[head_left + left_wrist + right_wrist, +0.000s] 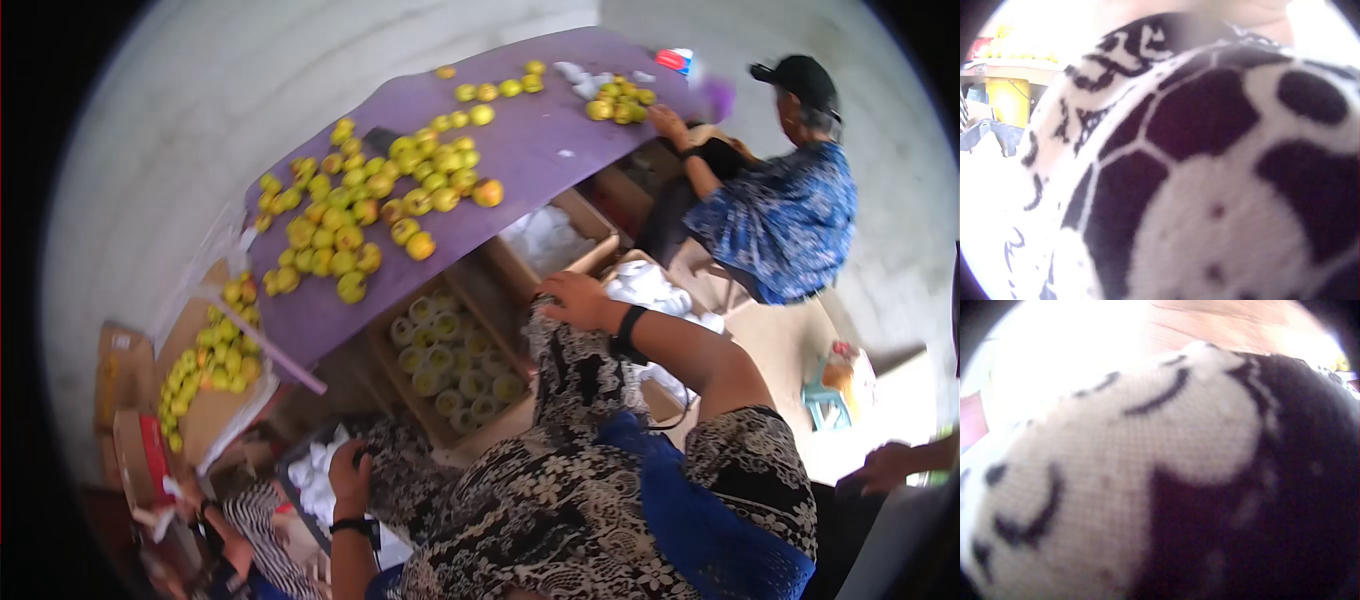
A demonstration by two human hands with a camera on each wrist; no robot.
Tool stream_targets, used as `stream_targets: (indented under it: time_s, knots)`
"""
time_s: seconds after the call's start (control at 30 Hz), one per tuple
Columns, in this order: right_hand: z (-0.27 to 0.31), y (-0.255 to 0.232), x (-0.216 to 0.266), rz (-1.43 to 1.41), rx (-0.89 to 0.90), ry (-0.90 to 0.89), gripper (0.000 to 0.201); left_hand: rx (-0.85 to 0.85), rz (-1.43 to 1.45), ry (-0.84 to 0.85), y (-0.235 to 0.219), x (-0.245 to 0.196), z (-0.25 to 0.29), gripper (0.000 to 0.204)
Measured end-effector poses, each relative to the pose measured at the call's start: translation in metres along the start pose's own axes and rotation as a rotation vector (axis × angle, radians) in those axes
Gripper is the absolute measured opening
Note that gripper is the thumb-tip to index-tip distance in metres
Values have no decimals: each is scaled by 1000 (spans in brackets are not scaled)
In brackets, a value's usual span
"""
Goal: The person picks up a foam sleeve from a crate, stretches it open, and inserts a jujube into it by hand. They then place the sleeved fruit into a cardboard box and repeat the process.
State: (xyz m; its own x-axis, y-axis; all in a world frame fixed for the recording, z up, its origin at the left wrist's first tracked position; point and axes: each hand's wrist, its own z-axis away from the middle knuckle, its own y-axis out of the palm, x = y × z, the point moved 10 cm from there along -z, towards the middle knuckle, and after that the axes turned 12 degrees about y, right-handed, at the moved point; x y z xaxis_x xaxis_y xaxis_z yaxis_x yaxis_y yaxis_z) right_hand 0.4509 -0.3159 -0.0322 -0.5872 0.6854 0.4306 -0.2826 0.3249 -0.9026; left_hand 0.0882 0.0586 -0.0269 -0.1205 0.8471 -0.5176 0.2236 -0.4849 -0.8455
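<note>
In the head view my right hand (575, 300) rests on my knee, over the black and cream patterned fabric (560, 370). My left hand (348, 482) lies at my other leg, beside a container of white wrapping (315, 480). Both wrists carry dark bands. The patterned cloth (1210, 231) fills most of the left wrist view, with a blurred bit of hand at its top. In the right wrist view, the same kind of cloth (1104, 487) sits below part of the hand (1229, 325). Neither hand shows an object in it.
Many yellow-green apples (340, 220) lie on the purple-covered table (540, 130). Underneath are a box of wrapped apples (460, 360) and a box of white wrapping (545, 240). A person in a blue shirt (790, 215) sits at right; another (240, 540) is at lower left.
</note>
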Motion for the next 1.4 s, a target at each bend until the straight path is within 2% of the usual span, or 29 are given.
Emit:
stream_targets:
  time_s: [0.03,0.07,0.17,0.2,0.23,0.27,0.33,0.37,0.43,0.53,0.63,0.7,0.73,0.8,0.83,0.9,0.93,0.97,1.03,1.13,1.17,1.23,1.37,1.4]
  knots:
    - [0,2,-2,-1,25,32,45,-28,12,6,-2,0,-1,29]
    - [0,2,-1,-11,-29,-19,44,-49,10,-8,-3,1,0,28]
    - [0,-7,12,-55,28,23,42,-150,99,-72,-6,15,9,29]
    - [0,-6,15,-36,-4,-19,42,-161,107,-71,-9,16,12,29]
    - [2,-7,14,-18,-39,-52,42,-194,182,-144,-4,27,18,29]
    - [-1,-3,14,-31,-2,-47,41,-215,205,-137,-5,31,21,29]
    - [-2,1,10,-38,31,-39,41,-333,516,-252,10,60,42,29]
    - [-3,4,9,-38,31,-44,41,-357,537,-272,1,57,49,31]
    - [-4,8,1,-37,-11,-83,39,-439,568,-468,17,101,96,37]
    - [-4,5,9,-39,54,-87,38,-438,116,-652,31,139,185,39]
    - [-4,8,9,-27,71,-76,37,-496,-117,-815,46,148,279,44]
    - [-8,11,5,-34,98,-63,37,-498,-112,-966,65,149,329,45]
    - [-8,14,5,-27,114,-80,37,-504,-107,-989,73,143,343,45]
    - [-12,14,7,-31,98,-70,37,-496,-64,-1162,91,134,375,39]
    - [-13,16,13,-23,113,-85,37,-499,-57,-1184,94,130,382,39]
    - [-13,14,15,-41,128,-8,36,-350,-88,-1147,107,123,374,29]
    - [-13,14,17,-33,126,-11,36,-482,-125,-1124,107,117,372,22]
    - [-13,16,18,-25,135,-23,36,-486,-119,-1139,114,120,370,22]
    - [-13,18,15,-31,131,-20,34,-492,-171,-1027,113,128,356,20]
    - [-11,17,10,27,101,-48,34,-458,-189,-1014,108,140,345,23]
    - [-10,18,7,32,102,-55,34,-464,-184,-1020,104,142,341,23]
    - [-10,19,1,15,95,-25,35,-248,-112,-1163,108,145,338,23]
    - [-5,17,2,38,87,-4,35,-217,-29,-1228,110,148,338,23]
    - [-5,18,1,43,76,-11,35,-288,-26,-1239,106,152,341,23]
